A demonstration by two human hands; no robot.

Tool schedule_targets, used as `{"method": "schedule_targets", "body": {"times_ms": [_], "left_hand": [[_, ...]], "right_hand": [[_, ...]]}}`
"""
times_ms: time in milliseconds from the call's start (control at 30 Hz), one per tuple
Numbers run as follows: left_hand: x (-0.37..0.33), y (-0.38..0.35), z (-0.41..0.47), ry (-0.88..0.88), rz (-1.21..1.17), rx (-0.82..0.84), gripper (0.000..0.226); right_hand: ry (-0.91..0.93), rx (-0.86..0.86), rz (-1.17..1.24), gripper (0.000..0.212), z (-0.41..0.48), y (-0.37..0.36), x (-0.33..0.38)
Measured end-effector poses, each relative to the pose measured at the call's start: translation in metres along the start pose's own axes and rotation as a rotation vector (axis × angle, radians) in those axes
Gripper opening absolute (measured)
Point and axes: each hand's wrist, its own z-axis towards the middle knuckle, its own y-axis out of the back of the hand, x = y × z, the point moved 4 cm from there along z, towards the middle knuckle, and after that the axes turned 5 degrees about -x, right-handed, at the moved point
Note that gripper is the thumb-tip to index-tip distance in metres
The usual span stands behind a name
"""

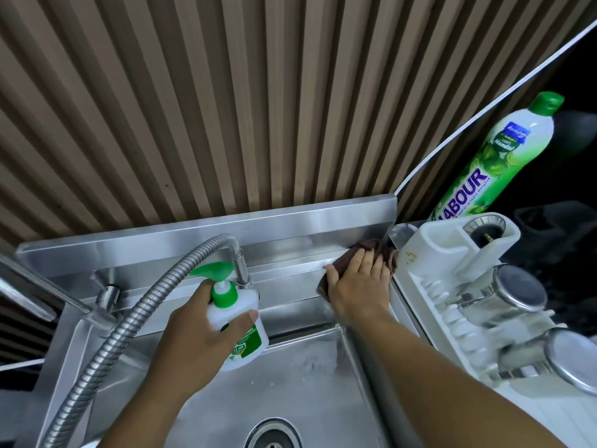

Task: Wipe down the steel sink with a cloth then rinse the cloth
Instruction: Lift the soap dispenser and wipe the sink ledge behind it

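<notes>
Steel sink [307, 383]: basin nearest. Left hand [193, 331] holds white pump bottle [237, 321], fingers curled round it; label reads "12 HR". Right hand [358, 286], fingers flat, presses brown cloth [378, 248] onto rear ledge, right corner. Behind white rack [429, 253]: green bottle [494, 160] marked "LABOUR".

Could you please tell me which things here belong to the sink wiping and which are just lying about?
Job: sink, cloth, right hand pressing it, tap for rinsing.
Bystanders: pump bottle in left hand, green dish-soap bottle, drying rack, steel cups.
</notes>
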Motion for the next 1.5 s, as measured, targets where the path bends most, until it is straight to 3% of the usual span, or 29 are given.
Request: {"method": "schedule_targets", "body": {"times_ms": [133, 267, 500, 600, 633, 700, 800, 900, 1000, 1167, 1300, 1367, 1500], "left_hand": [[0.002, 0.000, 0.001, -0.006, -0.011, 0.009, 0.029], [0.003, 0.000, 0.001, -0.007, -0.008, 0.006, 0.029], [0.003, -0.001, 0.002, 0.005, -0.004, 0.008, 0.029], [0.003, -0.002, 0.004, 0.003, -0.008, 0.006, 0.029], [0.003, -0.002, 0.003, 0.004, -0.009, 0.006, 0.029], [0.002, -0.002, 0.002, -0.002, -0.013, 0.008, 0.029], [0.003, -0.003, 0.002, -0.008, -0.013, 0.008, 0.029], [0.004, -0.002, 0.003, -0.001, -0.009, 0.010, 0.030], [0.006, -0.003, 0.004, 0.002, -0.019, 0.010, 0.028], [0.007, -0.002, 0.004, 0.005, -0.033, 0.012, 0.030], [0.006, -0.001, 0.004, -0.010, -0.033, 0.017, 0.032], [0.006, -0.002, 0.003, -0.009, -0.033, 0.016, 0.032], [0.006, -0.002, 0.002, -0.014, -0.035, 0.013, 0.032]], "right_hand": [[-0.105, -0.007, 0.061, 0.089, 0.012, 0.002, 0.010], [-0.031, -0.133, -0.002, 0.092, -0.010, -0.002, 0.010], [-0.150, -0.247, 0.430, 0.041, 0.030, 0.023, -0.001], [0.063, -0.380, 0.216, 0.027, 0.016, 0.017, 0.007], [0.167, -0.430, 0.235, 0.022, 0.006, 0.013, 0.011], [0.365, -0.370, 0.346, 0.016, -0.015, 0.003, 0.025], [0.528, -0.332, 0.383, 0.021, -0.030, -0.010, 0.048], [0.276, -0.466, 0.284, 0.033, -0.013, -0.004, 0.035], [0.001, -0.488, 0.156, 0.051, 0.013, -0.005, 0.004], [-0.106, -0.243, 0.169, 0.075, 0.027, -0.006, 0.004], [0.057, -0.369, 0.182, 0.076, 0.001, -0.012, 0.017], [0.187, -0.401, 0.191, 0.068, -0.014, -0.020, 0.028], [0.261, -0.413, 0.242, 0.050, -0.027, -0.016, 0.050]]}}
